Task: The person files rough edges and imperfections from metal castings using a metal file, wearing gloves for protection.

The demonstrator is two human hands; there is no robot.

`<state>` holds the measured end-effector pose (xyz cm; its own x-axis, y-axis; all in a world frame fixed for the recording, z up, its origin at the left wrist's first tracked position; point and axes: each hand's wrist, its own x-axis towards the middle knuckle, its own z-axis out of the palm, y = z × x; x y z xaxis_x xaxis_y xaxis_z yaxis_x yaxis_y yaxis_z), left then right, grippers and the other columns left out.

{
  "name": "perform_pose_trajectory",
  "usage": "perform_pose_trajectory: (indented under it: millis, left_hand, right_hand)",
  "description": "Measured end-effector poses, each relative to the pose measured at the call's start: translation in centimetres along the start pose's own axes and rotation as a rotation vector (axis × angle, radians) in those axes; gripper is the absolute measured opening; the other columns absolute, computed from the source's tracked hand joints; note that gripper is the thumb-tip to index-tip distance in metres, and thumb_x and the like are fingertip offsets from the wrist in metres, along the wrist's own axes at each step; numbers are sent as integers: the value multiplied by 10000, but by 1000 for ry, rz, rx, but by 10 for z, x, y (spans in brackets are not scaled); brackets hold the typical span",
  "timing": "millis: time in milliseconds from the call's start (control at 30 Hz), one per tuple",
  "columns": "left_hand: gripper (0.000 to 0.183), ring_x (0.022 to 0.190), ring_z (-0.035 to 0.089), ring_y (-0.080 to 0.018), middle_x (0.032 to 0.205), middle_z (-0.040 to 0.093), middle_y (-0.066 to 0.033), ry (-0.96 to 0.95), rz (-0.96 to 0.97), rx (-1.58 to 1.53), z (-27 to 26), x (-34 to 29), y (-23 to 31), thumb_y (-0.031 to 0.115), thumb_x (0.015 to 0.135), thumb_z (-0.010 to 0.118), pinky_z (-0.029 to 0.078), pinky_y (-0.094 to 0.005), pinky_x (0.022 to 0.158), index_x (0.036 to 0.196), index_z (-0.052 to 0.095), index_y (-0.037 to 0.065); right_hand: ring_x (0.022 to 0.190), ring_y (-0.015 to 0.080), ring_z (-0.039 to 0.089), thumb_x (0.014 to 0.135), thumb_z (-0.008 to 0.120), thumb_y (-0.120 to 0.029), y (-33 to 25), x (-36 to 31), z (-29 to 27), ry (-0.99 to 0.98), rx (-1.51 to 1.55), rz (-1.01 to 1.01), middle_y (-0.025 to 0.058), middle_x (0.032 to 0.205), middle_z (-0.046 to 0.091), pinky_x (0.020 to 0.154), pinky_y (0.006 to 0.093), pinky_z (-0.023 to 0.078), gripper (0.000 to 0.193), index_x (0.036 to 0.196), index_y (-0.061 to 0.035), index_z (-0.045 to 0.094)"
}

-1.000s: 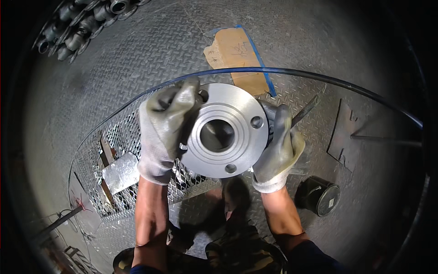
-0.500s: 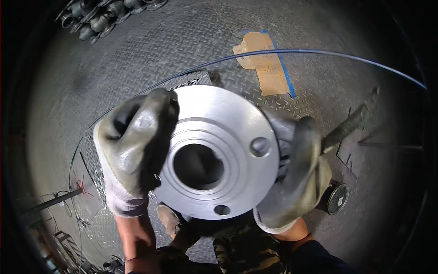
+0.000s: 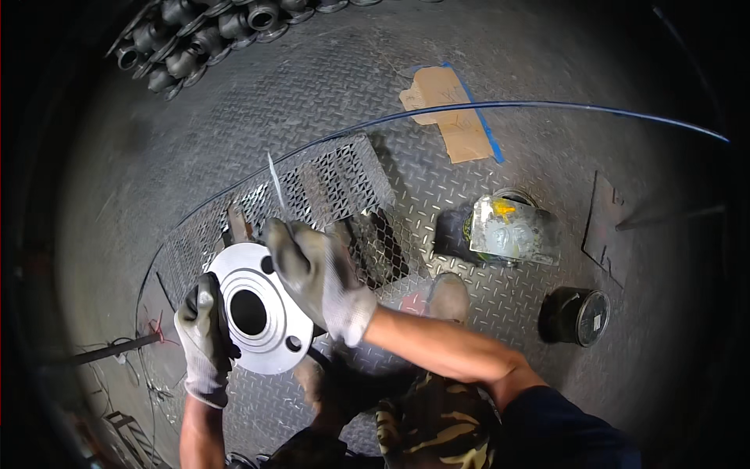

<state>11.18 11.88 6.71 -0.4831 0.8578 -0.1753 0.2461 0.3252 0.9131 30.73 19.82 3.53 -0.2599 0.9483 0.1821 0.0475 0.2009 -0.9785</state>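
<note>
A round, silvery metal flange with a large centre bore and bolt holes hangs tilted above the floor at left of centre. My left hand, in a grey-coated work glove, is closed on its left edge. Over the flange's upper right edge is my gloved right hand, with its fingers closed. From that fist a long, thin, pale tool sticks up and away; its kind is not clear. Whether my right hand touches the flange I cannot tell.
Below lies an expanded-metal grate. To the right stand a paint-stained container and a dark round can. Cardboard lies beyond, crossed by a blue hose. Metal fittings are piled at far left.
The flange has moved down, left and farther from view with my left hand. My right hand has crossed from its right side to its upper edge, and its tool now points away.
</note>
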Motion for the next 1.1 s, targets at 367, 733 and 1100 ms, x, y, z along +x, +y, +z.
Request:
perform_pose_trajectory:
  millis: [367,733,1100]
  left_hand:
    - [453,446,450,-61,616,521,25,140,-65,-127,-2,-12,-6,474,914,650,310,-232,398,825,605,32]
    - [485,1199,528,-434,1329,520,-274,-21,983,912,15,-69,38,243,928,556,404,-487,1026,1358,509,24]
    - [484,1378,361,-418,1450,428,-237,-45,942,1030,19,-89,17,223,969,439,314,-483,1118,1418,460,44]
  right_hand:
    - [781,312,704,981,536,-347,39,-65,-92,-59,-345,285,197,909,704,761,398,561,436,1192,33,563]
    - [666,185,625,920,643,-209,78,-234,-219,389,39,863,128,811,688,607,336,489,263,1021,32,669]
    - [443,131,506,977,574,-247,83,-224,-249,440,120,817,89,709,646,407,301,385,310,1104,32,619]
